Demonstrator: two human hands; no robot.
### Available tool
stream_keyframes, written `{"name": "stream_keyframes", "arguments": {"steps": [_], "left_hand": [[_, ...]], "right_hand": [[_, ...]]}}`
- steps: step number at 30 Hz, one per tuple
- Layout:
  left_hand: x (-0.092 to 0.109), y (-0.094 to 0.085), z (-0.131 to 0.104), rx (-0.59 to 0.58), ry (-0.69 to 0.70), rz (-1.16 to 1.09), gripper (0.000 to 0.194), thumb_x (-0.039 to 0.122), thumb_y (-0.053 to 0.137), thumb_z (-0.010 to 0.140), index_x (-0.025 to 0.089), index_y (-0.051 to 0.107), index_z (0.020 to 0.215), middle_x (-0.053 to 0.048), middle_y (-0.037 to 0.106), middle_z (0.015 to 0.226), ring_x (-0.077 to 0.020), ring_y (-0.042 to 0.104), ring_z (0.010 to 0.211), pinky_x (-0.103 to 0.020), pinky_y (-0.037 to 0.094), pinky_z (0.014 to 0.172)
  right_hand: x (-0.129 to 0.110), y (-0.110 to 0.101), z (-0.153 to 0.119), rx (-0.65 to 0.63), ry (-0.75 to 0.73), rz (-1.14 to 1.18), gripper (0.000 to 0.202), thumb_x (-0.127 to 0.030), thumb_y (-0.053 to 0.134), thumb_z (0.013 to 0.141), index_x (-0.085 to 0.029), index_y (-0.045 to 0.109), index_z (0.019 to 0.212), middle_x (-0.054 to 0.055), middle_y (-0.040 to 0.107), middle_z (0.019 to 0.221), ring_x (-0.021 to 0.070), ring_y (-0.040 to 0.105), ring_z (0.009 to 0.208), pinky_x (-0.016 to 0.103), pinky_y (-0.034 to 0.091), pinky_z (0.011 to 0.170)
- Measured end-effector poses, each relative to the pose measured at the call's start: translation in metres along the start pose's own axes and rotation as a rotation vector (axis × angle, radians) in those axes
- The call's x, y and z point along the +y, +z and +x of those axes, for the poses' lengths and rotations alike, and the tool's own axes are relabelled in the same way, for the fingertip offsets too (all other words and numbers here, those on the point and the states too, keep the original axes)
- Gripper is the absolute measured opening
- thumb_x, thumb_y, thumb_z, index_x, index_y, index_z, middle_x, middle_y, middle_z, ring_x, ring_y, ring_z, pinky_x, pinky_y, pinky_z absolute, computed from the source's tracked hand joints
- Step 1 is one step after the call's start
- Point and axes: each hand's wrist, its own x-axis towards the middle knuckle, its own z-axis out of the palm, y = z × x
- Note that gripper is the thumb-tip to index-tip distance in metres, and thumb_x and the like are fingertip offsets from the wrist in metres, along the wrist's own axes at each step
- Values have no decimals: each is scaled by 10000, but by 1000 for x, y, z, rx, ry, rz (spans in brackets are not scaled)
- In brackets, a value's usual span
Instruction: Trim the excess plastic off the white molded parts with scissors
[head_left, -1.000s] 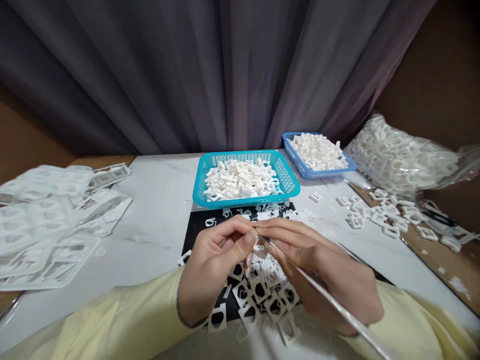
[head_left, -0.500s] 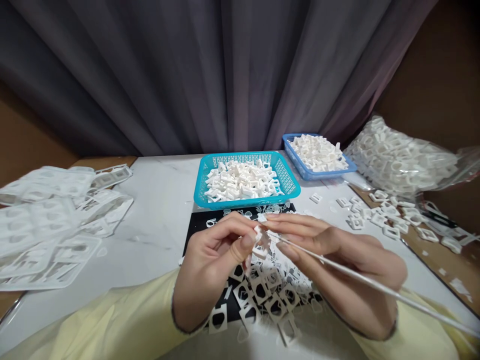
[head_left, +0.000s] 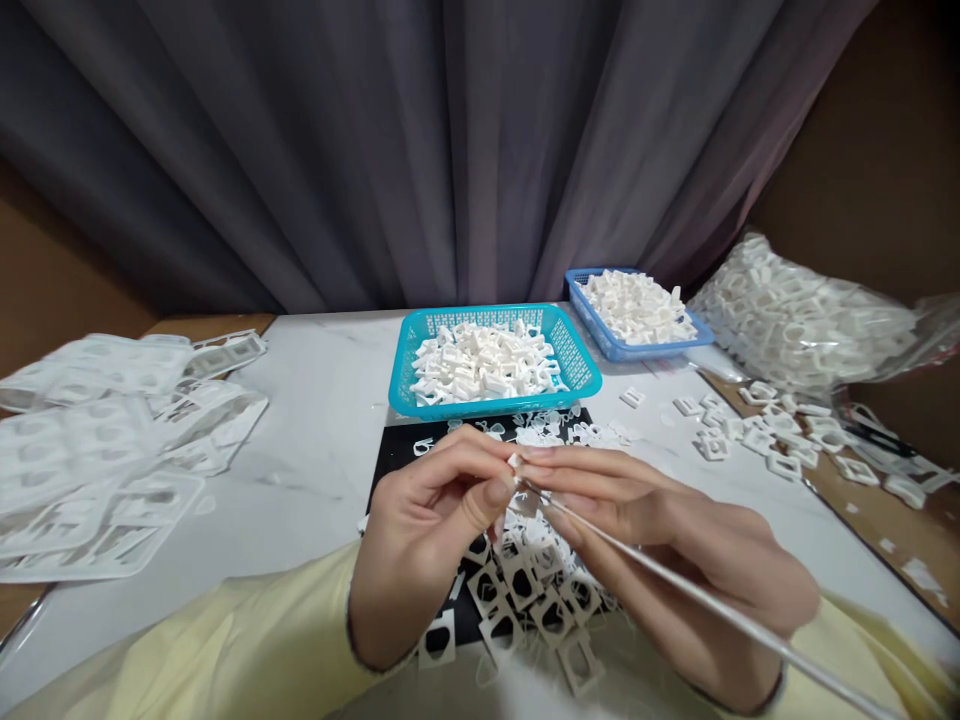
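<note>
My left hand (head_left: 416, 535) is closed, its thumb and fingertips pinching a small white plastic piece (head_left: 515, 463) over the middle of the table. Most of that piece is hidden by fingers. In my right hand (head_left: 690, 530) sits a long, thin, pale rod (head_left: 697, 588), gripped between thumb and fingers. Its tip reaches the white piece, and the right fingertips touch the piece too. Below both hands, flat white pieces with cut-out holes (head_left: 517, 580) and thin scraps lie heaped on a black mat (head_left: 397, 450).
A turquoise basket (head_left: 495, 408) of small white parts stands behind my hands, a blue basket (head_left: 660, 350) of similar parts farther right. White sheet frames (head_left: 97, 440) pile up at left. A clear bag (head_left: 817, 320) of parts and loose white pieces (head_left: 780, 430) lie at right.
The white piece has turned and now shows less between the fingertips. My right hand has closed in on it slightly, and the rod's outer end has tipped lower.
</note>
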Motion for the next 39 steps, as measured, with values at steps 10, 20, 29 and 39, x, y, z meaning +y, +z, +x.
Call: {"name": "stream_keyframes", "arguments": {"steps": [10, 20, 29, 39], "left_hand": [[-2, 4, -2, 66, 95, 105, 161, 81, 602, 794, 213, 693, 787, -14, 621, 860, -123, 596, 855, -212, 500, 758], [-1, 6, -5, 81, 164, 159, 189, 40, 621, 761, 215, 690, 782, -19, 608, 852, -137, 616, 844, -228, 524, 741], [0, 0, -4, 99, 328, 230, 237, 16, 633, 739, 234, 686, 813, -18, 639, 886, -165, 634, 861, -299, 530, 776], [1, -1, -3, 57, 323, 195, 225, 45, 607, 771, 243, 692, 832, -25, 658, 880, -171, 637, 851, -308, 534, 761]], "right_hand": [[9, 2, -18, -168, -99, -273, 345, -70, 530, 840, -151, 533, 1176, 85, 614, 1182, 142, 522, 1165, 257, 471, 974], [10, 1, -22, -183, -78, -319, 375, -104, 555, 833, -171, 539, 1201, 46, 571, 1248, 126, 518, 1168, 204, 440, 1000], [-7, -17, 5, 24, 273, 14, 104, -167, 709, 734, -250, 701, 796, -39, 725, 814, 137, 687, 762, 176, 573, 668], [-9, -21, 9, -68, 321, 74, 73, -167, 713, 721, -231, 711, 756, -27, 719, 714, 111, 670, 604, 143, 536, 536]]}}
